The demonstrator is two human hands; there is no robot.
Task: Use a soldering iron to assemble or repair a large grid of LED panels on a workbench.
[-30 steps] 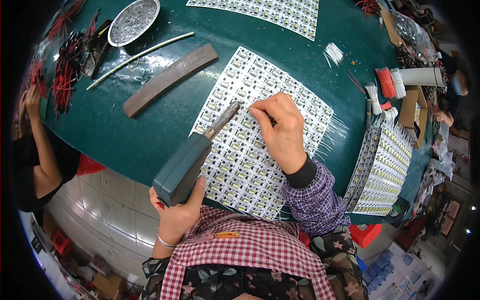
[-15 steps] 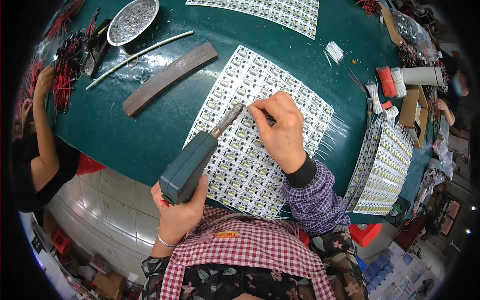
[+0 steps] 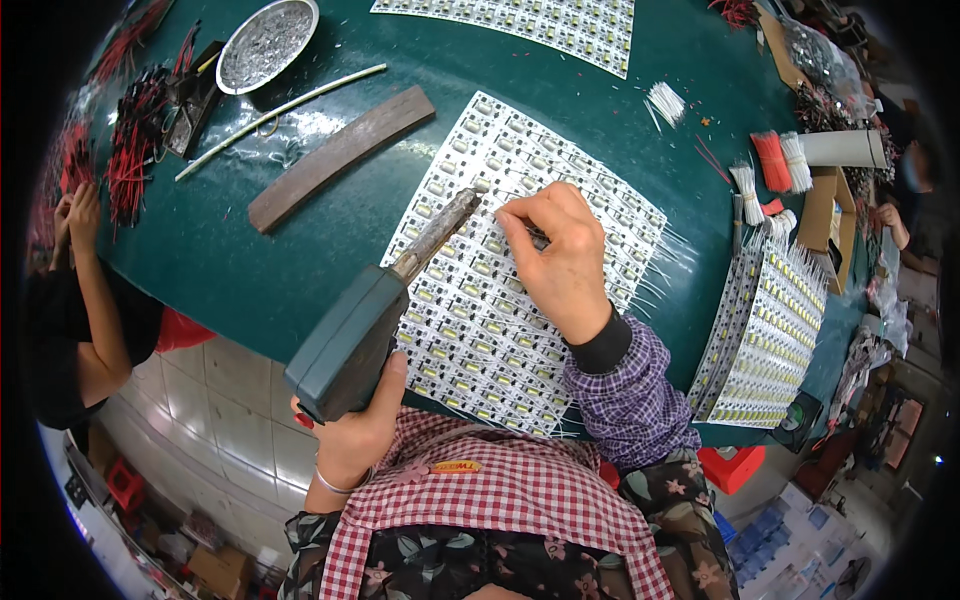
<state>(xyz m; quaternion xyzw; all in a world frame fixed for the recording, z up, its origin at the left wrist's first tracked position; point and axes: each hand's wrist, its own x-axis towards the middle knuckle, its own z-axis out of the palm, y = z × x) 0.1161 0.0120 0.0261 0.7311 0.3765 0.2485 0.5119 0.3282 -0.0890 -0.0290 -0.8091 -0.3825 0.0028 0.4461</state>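
Observation:
My left hand [image 3: 355, 425] is wrapped round the handle of a dark green soldering gun [image 3: 345, 335]. Its crusted metal tip reaches over a white sheet of small LED circuit boards [image 3: 480, 345], just left of my right fingertips. My right hand [image 3: 560, 255] rests over the sheet with thumb and forefinger pinched together; whatever lies between them is too small to make out. Thin white wires stick out from the sheet's right edge. Beneath the hand and gun, part of the sheet is hidden.
Left of the sheet lie a curved brown bar [image 3: 340, 160], a pale rod [image 3: 280, 120] and a metal bowl of scraps [image 3: 267, 45]. White wires [image 3: 668, 104] and a stack of wired boards [image 3: 765, 335] sit right. At far left, a co-worker's hands [image 3: 82, 212] hold red wires.
The soldering gun's body has shifted down and left, and its tip now points slightly higher and farther from my right fingers. My right hand stays put. The co-worker's hands have moved down.

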